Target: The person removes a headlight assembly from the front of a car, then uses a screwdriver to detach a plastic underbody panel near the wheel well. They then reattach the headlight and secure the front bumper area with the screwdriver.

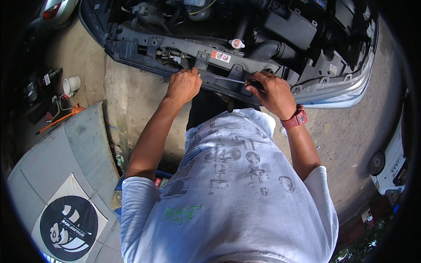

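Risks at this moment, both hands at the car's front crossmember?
1. The right hand drives a black-handled screwdriver sideways toward the left hand; a slip could jab it.
2. The hands sit close to the dark front crossmember and its metal latch bracket, so knuckles could scrape there.

A white cup point(71, 84) sits on the concrete floor point(131, 94) near an orange-handled tool point(57, 122); a white car point(391, 164) is parked right.

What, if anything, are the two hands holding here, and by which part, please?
The right hand grips a screwdriver by its dark handle; the left hand rests on the car's front panel, holding nothing visible.
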A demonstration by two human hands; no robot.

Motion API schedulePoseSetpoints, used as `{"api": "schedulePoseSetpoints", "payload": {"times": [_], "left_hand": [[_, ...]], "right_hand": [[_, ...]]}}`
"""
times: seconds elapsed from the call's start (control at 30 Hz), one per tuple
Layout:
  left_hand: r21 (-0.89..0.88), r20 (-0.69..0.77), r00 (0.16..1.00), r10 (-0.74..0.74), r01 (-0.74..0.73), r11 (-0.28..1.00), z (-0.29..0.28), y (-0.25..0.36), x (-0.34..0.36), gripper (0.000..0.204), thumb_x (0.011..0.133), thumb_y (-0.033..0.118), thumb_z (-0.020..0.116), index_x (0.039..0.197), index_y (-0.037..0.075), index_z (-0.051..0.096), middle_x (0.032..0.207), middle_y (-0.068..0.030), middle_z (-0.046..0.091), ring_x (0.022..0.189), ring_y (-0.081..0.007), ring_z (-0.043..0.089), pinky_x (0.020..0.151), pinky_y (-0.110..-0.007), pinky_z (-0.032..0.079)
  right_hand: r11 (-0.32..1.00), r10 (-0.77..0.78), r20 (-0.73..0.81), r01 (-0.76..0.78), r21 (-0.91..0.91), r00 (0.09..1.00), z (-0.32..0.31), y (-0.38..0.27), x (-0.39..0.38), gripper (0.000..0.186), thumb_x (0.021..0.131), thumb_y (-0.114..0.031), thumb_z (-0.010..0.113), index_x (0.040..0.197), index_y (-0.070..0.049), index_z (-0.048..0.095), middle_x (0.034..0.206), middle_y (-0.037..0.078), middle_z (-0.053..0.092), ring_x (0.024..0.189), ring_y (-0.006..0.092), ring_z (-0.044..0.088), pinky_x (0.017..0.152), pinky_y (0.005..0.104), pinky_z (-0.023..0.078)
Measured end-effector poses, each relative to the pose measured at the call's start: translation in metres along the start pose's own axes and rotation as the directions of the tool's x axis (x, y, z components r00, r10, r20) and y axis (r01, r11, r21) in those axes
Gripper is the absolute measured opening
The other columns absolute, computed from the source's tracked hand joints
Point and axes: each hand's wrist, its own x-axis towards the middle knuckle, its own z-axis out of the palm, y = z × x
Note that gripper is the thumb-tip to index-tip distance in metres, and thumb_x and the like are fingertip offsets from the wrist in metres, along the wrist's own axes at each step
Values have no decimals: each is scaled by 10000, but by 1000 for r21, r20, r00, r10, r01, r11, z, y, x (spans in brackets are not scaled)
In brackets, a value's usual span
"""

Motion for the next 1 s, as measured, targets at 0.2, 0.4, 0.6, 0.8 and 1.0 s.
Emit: {"api": "schedulePoseSetpoints", "payload": {"times": [0.2,0.4,0.6,0.8,1.0], "left_hand": [[-118,67,946,-318,324,939,4,21,2,364,1059,324,624,1089,-12,758,925,-270,802,886,-467,801,843,-586,623],[-11,23,964,-266,266,964,-2,26,-1,367,1083,351,617,1078,-5,709,888,-244,799,865,-473,795,798,-589,618],[44,-16,999,46,-45,998,-2,-2,2,303,1074,303,631,1039,13,711,901,-235,799,836,-449,793,770,-561,625],[-191,-19,950,-310,301,934,12,14,3,361,1069,329,643,939,1,721,815,-256,764,843,-471,771,787,-598,588],[-278,131,890,-436,456,846,-5,17,-5,354,1071,405,672,1068,59,744,873,-263,791,901,-470,794,860,-565,602]], "right_hand": [[998,45,55,-48,45,997,4,-2,-4,326,1012,-350,798,1220,-100,764,1136,150,792,996,396,767,872,492,599],[997,56,49,-59,54,997,13,1,-9,320,1029,-360,786,1215,-101,757,1106,148,803,979,399,771,869,484,598],[997,49,46,-51,55,998,18,1,-8,282,997,-318,811,1191,-116,780,1065,136,807,957,365,779,833,470,601],[997,49,1,-49,63,999,13,-1,-8,283,999,-313,807,1185,-103,769,1069,132,803,954,371,776,835,475,600],[998,55,-2,-55,-19,998,15,-8,-4,287,995,-295,803,1186,-87,753,1104,147,787,939,385,776,824,480,600]]}}
